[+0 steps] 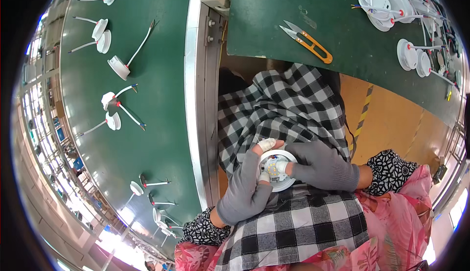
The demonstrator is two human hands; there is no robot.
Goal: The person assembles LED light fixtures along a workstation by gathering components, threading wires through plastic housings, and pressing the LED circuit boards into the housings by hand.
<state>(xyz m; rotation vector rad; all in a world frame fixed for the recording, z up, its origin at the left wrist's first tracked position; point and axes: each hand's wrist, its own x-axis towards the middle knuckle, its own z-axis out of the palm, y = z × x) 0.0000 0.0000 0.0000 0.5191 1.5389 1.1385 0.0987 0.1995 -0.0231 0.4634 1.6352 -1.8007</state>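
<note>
Your left hand, in a grey knit glove with white-covered fingertips (245, 190), is grasping a round white lamp with a bare LED board (272, 167) by its left side, thumb on the near part of its face. Your right hand, in a matching grey glove (325, 167), grips the lamp's right side, white-covered thumb pressed over the board. Lamp is over your lap, above the black-and-white checked cloth (298, 227), LED face up toward you. Left of you: long green desk with a silver metal edge (156, 139), scattered white round housings with cables (118, 68). Far side: second green desk (264, 21); on it orange-handled metal snips (327, 57), blades apart, pointing far left; heaped white cabled housings (374, 14) at far right.
</note>
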